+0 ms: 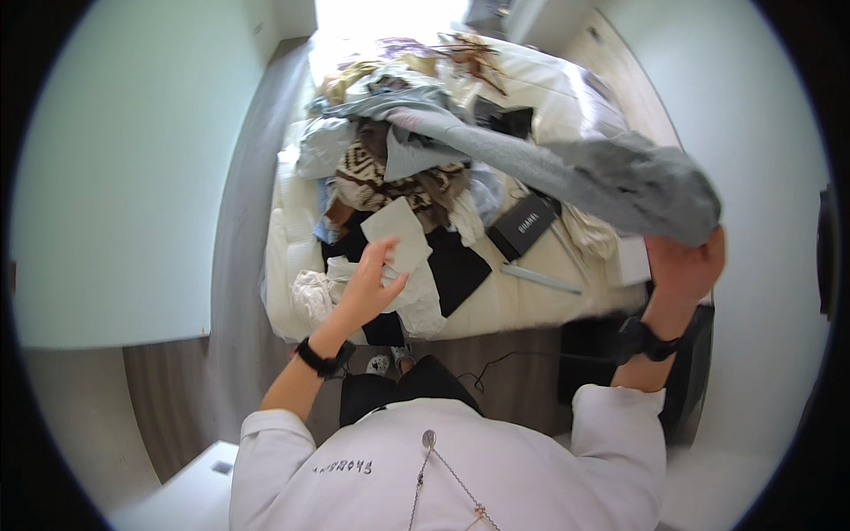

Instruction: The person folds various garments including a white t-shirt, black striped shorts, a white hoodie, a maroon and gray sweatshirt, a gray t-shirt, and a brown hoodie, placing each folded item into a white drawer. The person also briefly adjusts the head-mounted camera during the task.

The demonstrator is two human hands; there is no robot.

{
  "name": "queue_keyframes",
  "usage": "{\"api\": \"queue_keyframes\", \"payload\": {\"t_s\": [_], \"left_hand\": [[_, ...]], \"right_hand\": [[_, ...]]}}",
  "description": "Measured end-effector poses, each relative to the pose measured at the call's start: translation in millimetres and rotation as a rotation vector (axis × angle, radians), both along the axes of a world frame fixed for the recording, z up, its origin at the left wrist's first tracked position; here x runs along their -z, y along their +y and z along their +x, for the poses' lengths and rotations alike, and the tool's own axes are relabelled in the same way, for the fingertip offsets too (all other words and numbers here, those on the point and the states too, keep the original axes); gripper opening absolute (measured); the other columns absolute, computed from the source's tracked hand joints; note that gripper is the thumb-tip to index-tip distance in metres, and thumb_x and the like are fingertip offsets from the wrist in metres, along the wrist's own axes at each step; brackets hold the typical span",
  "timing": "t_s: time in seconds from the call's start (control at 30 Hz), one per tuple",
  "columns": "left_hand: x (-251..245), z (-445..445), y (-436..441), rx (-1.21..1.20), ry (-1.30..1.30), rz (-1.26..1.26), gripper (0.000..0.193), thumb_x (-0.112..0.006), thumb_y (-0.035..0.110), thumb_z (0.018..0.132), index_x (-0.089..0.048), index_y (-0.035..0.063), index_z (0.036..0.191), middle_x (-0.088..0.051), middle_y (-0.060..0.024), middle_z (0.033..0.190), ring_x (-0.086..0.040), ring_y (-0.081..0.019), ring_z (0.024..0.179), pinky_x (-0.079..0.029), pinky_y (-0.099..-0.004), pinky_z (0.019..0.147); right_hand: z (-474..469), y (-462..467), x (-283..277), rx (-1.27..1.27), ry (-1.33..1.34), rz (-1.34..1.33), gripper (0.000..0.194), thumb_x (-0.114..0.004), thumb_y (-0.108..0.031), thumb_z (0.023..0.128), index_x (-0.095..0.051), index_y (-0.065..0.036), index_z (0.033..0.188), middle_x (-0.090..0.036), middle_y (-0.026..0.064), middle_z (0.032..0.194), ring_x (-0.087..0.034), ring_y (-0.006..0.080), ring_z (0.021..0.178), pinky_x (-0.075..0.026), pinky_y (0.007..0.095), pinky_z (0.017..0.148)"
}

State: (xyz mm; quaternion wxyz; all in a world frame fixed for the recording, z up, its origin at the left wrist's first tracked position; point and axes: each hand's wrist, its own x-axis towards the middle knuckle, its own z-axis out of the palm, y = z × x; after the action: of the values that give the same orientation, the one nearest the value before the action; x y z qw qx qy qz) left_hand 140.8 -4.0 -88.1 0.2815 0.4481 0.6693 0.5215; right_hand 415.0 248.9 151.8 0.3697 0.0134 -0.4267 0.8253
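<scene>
My right hand [687, 265], raised at the right, grips one end of a grey garment [597, 176]. The cloth stretches from it leftward across the bed to a heap of clothes. My left hand [377, 282] is over the near part of the heap, thumb and fingers apart, in front of a pale flat square piece [398, 229]; whether it touches this piece I cannot tell. Below lie white cloth [425, 308] and a black garment [458, 265]. A brown and cream patterned knit [362, 172] lies farther back.
A black Chanel box [522, 227] and a pale flat strip [541, 279] lie on the cream-covered bed [491, 312]. Brown hangers [475, 56] lie at the back. A dark cable [495, 364] crosses the floor near my feet. A white surface [192, 484] stands at lower left.
</scene>
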Motion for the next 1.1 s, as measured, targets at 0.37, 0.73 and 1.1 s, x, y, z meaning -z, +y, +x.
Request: {"api": "queue_keyframes", "payload": {"t_s": [0.37,0.73,1.1], "left_hand": [[-24,124,148,0.177,0.657,0.068,0.069,-0.077,0.016,0.065,-0.049,0.0123,0.128,-0.049,-0.022,0.129,-0.044,-0.0395,0.123,-0.04,-0.0418,0.097],[-172,402,115,1.055,0.023,0.476,0.037,-0.069,0.002,0.073,-0.049,0.0023,0.104,-0.059,-0.0162,0.083,-0.057,-0.0195,0.081,-0.045,-0.0276,0.076],[-153,643,34,1.477,0.0,0.31,0.039,-0.065,-0.008,0.067,-0.045,0.0015,0.099,-0.057,-0.0165,0.08,-0.052,-0.0267,0.071,-0.047,-0.0295,0.069]], "right_hand": [[297,-233,-160,0.572,-0.089,0.558,0.043,-0.038,-0.021,0.101,-0.041,0.003,0.137,-0.042,0.0198,0.143,-0.038,0.0337,0.134,-0.029,0.0535,0.111],[538,-345,-34,1.902,-2.319,0.618,0.067,-0.068,-0.036,0.083,-0.045,0.001,0.134,-0.054,0.023,0.128,-0.053,0.0366,0.119,-0.043,0.0433,0.099],[563,-308,45,0.651,-1.014,-0.122,0.034,-0.065,-0.035,0.091,-0.059,-0.013,0.116,-0.054,-0.0049,0.083,-0.049,0.0043,0.078,-0.04,0.0221,0.072]]}}
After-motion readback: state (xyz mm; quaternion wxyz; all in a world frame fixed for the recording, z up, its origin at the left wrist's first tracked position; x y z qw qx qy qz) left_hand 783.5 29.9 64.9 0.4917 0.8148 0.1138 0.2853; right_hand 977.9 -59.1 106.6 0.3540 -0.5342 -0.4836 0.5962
